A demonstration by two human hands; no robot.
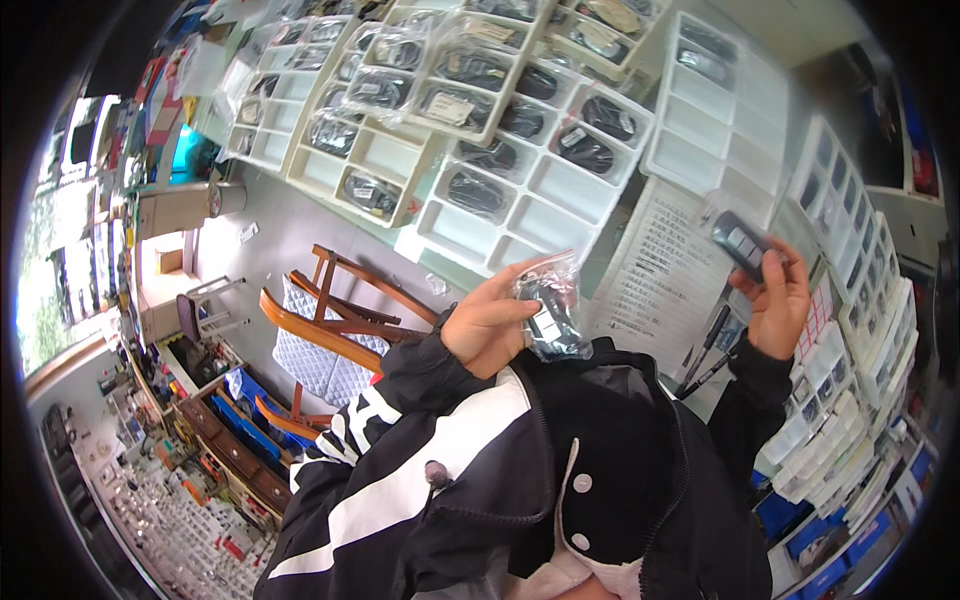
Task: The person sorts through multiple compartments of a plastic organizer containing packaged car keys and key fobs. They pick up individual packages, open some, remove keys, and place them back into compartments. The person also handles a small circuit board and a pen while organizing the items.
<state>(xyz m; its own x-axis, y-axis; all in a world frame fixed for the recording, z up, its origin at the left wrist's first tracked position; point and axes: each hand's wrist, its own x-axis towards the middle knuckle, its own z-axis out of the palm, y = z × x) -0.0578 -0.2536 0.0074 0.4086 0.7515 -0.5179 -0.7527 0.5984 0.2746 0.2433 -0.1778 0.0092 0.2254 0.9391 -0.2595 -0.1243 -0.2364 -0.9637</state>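
My left hand holds a clear zip bag with a dark item inside that bears white labels. In my right hand is a dark oval item in clear plastic, also with white labels, raised over the edge of a sheet of handwritten paper. Just beyond my left hand lies a white compartment tray with several bagged dark items. Another white tray at the upper right has bagged items in its far compartments. Two pens lie on the table near my right wrist.
More compartment trays with bagged items overlap at the upper left. Stacked trays line the right side. A wooden folding chair with a quilted cover stands at the left, beyond it a cluttered bench.
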